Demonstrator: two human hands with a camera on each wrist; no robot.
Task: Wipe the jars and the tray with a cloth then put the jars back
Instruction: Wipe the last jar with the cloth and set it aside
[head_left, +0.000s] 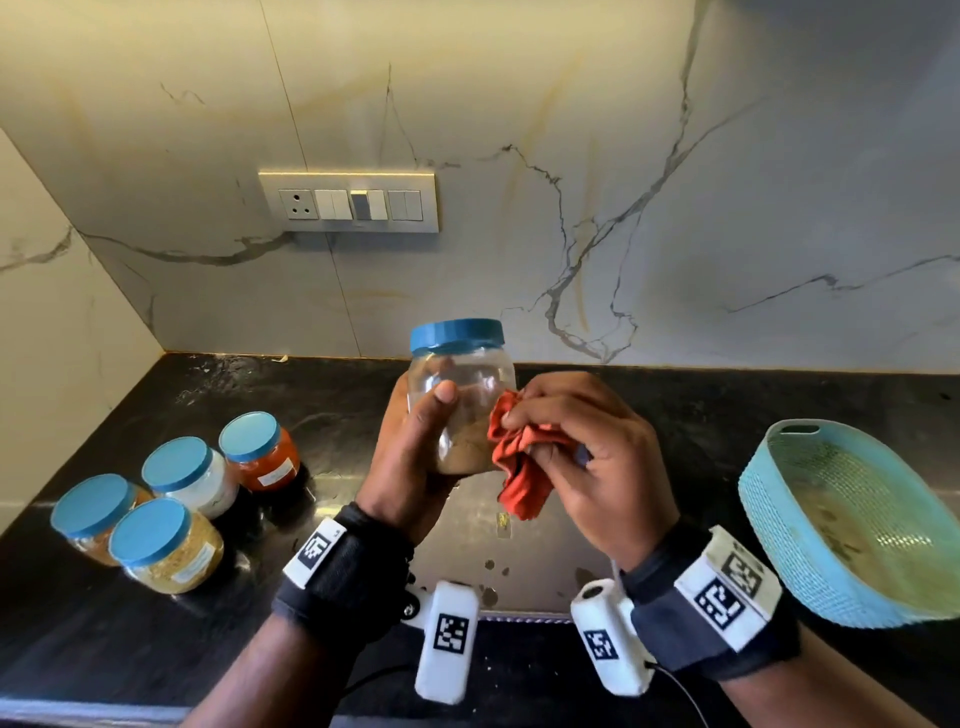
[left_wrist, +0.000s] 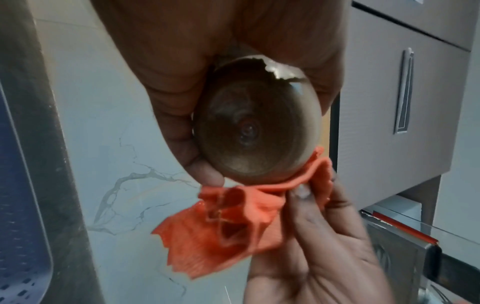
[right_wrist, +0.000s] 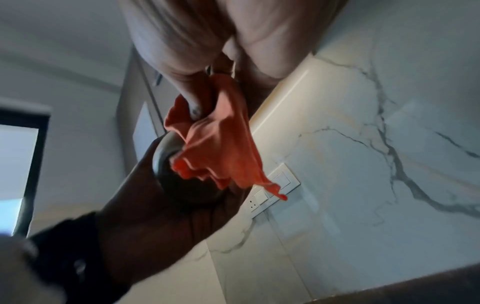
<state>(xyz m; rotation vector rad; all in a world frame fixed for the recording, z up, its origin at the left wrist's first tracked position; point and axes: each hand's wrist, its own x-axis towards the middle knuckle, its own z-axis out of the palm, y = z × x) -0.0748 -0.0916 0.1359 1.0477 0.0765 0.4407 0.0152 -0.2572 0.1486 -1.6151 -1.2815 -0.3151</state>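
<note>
My left hand (head_left: 415, 441) grips a clear jar (head_left: 467, 384) with a blue lid and brown powder at its bottom, held upright above the black counter. From below, the jar's round base (left_wrist: 255, 131) shows between my left fingers. My right hand (head_left: 576, 447) holds a crumpled orange cloth (head_left: 519, 462) against the jar's right side; the cloth (left_wrist: 228, 224) hangs below the base, and the same cloth (right_wrist: 221, 148) is bunched under my right fingers. Several more blue-lidded jars (head_left: 176, 493) stand on the counter at the left. The blue tray (head_left: 852, 525) sits at the right, tilted.
The black counter (head_left: 649, 415) runs along a marble wall holding a switch panel (head_left: 349, 202). The left wall closes the corner behind the jars. Small crumbs lie near the counter's front edge. Drawers (left_wrist: 405, 92) show in the left wrist view.
</note>
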